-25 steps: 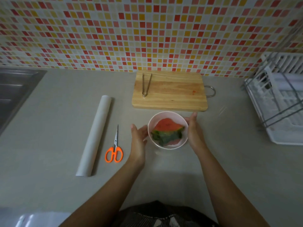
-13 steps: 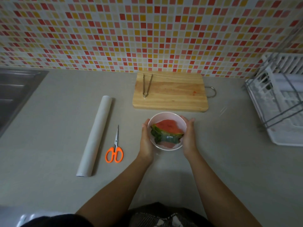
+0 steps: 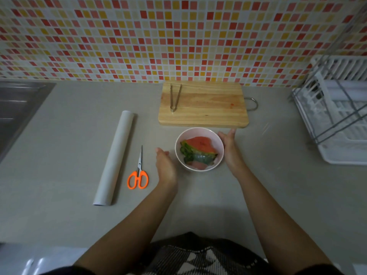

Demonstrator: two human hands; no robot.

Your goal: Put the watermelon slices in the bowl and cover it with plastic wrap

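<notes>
A pale pink bowl (image 3: 198,133) stands on the grey counter in front of the cutting board. Watermelon slices (image 3: 198,149) with red flesh and green rind lie inside it. A thin film seems to lie over the bowl, though I cannot tell for sure. My left hand (image 3: 164,165) is a little left of the bowl, fingers straight, apart from it. My right hand (image 3: 230,149) lies flat against the bowl's right side. The roll of plastic wrap (image 3: 114,157) lies further left on the counter.
Orange-handled scissors (image 3: 139,173) lie between the roll and my left hand. A wooden cutting board (image 3: 204,108) with metal tongs (image 3: 174,97) is behind the bowl. A white dish rack (image 3: 337,120) is at the right, a steel sink (image 3: 17,104) at the far left.
Half a second ago both hands cupped the bowl's sides. My left hand has since drawn away to the left; my right hand still touches the bowl.
</notes>
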